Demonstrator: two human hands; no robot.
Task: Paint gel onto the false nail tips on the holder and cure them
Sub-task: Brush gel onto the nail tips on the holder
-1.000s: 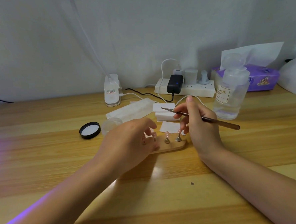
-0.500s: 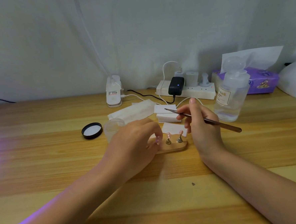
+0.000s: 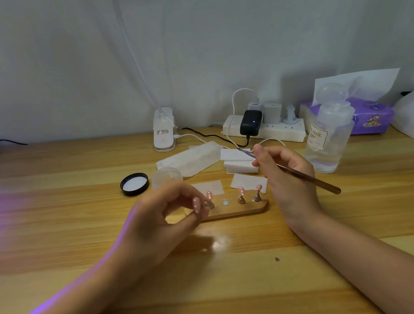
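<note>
On the wooden holder (image 3: 238, 209), 3 pink nail tips (image 3: 241, 191); left hand (image 3: 161, 218) pinching 1, right hand (image 3: 284, 176) gripping brush (image 3: 306, 178).

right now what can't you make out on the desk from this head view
- Left end of the wooden holder: hidden behind the left hand, which pinches a nail tip on its stand.
- Brush bristles: too thin and blurred above the right hand; whether gel is on them is unclear.
- White object: cut off by the right edge.
- Bottle label: small print unreadable.
</note>
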